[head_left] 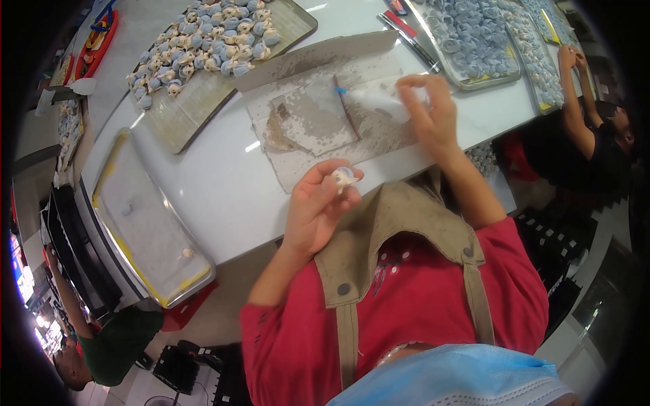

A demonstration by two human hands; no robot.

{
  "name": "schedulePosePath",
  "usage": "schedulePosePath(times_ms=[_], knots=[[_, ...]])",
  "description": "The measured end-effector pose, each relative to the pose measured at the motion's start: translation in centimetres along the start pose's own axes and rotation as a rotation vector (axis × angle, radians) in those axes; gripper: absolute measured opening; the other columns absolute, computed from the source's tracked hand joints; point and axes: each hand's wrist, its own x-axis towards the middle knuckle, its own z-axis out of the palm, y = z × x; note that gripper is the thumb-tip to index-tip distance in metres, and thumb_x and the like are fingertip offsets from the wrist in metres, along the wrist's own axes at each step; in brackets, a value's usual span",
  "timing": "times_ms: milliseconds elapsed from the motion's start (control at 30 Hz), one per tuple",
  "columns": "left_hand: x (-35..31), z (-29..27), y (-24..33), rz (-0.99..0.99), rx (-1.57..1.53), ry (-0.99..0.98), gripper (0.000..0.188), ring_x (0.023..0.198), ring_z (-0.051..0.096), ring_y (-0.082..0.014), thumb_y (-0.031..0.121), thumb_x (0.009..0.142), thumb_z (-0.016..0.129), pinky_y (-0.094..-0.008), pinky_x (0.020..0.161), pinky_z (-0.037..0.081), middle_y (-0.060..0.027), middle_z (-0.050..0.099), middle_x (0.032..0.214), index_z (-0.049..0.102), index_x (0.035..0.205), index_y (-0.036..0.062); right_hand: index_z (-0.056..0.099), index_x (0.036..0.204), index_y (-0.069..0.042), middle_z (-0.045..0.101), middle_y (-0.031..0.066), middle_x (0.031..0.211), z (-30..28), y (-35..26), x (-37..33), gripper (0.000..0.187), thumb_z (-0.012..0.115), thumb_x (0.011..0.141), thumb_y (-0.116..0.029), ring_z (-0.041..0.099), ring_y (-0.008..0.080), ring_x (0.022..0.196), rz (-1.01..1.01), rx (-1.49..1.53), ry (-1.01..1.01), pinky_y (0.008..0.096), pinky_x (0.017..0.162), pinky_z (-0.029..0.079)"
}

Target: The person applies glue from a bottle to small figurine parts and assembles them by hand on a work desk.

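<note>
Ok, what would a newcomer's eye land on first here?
Probably the crowd of small blue-and-cream pieces on the metal tray at upper left. Next, the red shirt at lower centre, and, mid-picture, a single piece held in the left hand.

Tabletop (227, 196) lies free between yellow-edged tray (152, 220) and left hand (318, 206) — a raised cardboard flap (318, 59) blocks beyond.

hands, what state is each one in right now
Left hand: closed, holding a small cream-and-blue piece.
Right hand: closed on a blurred whitish object, kind unclear.
</note>
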Motion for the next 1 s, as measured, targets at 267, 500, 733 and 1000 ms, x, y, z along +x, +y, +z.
schedulePosePath(times_ms=[267,500,733,1000], knots=[[0.9,0.9,-0.3,0.000,0.208,0.057,0.031,0.081,0.059,-0.0145,0.017,0.090,0.054,-0.0186,0.068,0.050,-0.0153,0.057,0.106,0.048,0.114,-0.0013,0.065,0.092,-0.009,0.064,0.0077,0.095,-5.6,6.7,9.3,0.013,0.057,0.082,-0.012,0.059,0.0246,0.087,-0.101,-0.520,0.078,0.0317,0.078,0.045],[1.1,2.3,-1.0,-0.020,0.279,0.090,0.024,0.083,0.059,-0.0135,0.009,0.090,0.052,-0.0208,0.070,0.048,-0.0100,0.059,0.106,0.050,0.113,0.0026,0.061,0.105,-0.013,0.061,0.0065,0.103,-4.6,10.7,12.3,0.025,0.056,0.081,-0.009,0.058,0.0237,0.087,-0.221,-0.654,-0.202,0.0331,0.078,0.046],[1.9,3.5,-2.0,0.062,0.369,0.160,0.032,0.088,0.060,-0.0155,0.006,0.087,0.055,-0.0226,0.073,0.048,-0.0106,0.057,0.110,0.049,0.118,0.0022,0.059,0.105,-0.008,0.060,0.0082,0.099,-7.8,7.0,10.1,0.021,0.059,0.083,-0.008,0.059,0.0111,0.083,0.325,-0.166,0.070,0.0255,0.072,0.048],[2.2,3.7,-2.2,0.035,0.314,0.160,0.035,0.095,0.059,-0.0170,0.016,0.092,0.050,-0.0257,0.080,0.047,-0.0106,0.056,0.115,0.047,0.123,0.0011,0.059,0.092,-0.003,0.062,0.0057,0.090,-4.7,-2.0,-1.0,0.030,0.076,0.068,-0.006,0.058,0.0121,0.077,-0.070,0.494,-0.339,0.0248,0.065,0.047]])
